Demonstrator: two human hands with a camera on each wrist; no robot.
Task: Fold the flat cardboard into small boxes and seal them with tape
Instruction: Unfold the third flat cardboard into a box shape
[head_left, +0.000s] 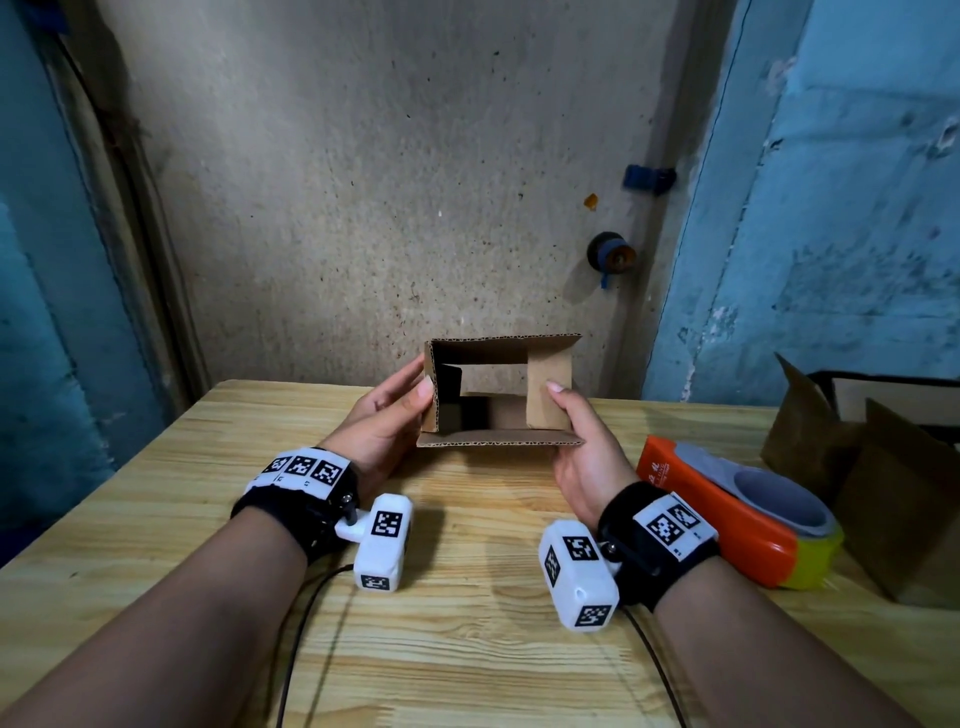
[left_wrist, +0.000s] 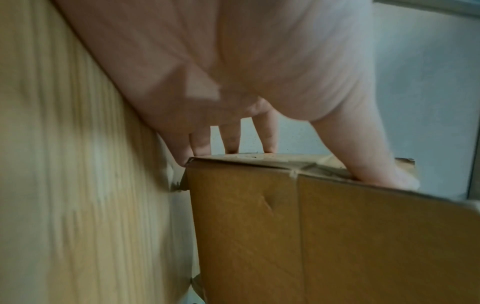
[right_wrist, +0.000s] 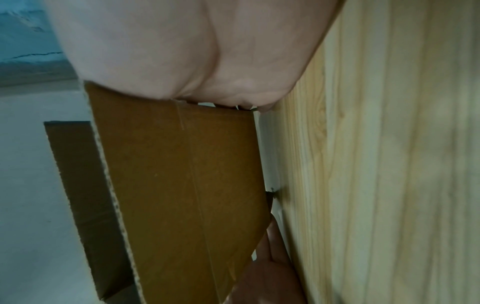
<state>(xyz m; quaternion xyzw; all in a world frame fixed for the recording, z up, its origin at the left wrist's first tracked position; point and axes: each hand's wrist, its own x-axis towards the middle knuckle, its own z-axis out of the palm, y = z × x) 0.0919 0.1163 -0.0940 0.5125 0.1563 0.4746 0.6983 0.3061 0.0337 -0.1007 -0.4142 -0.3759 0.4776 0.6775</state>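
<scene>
A small brown cardboard box (head_left: 548, 395) is held above the wooden table (head_left: 467, 649), its open end facing me and both ends unsealed. My left hand (head_left: 410, 400) grips its left wall, thumb on the near edge and fingers behind. My right hand (head_left: 569, 415) grips the right side, thumb lying on the folded-in right flap. In the left wrist view the thumb (left_wrist: 376, 164) and fingers (left_wrist: 231, 142) clamp the box (left_wrist: 337, 236). The right wrist view shows my palm against the box (right_wrist: 182, 185); the fingers are hidden.
An orange tape dispenser (head_left: 727, 519) with a roll of tape lies on the table to the right of my right wrist. Behind it, at the far right, stand larger brown cardboard boxes (head_left: 883, 467). A grey wall rises behind the table's far edge.
</scene>
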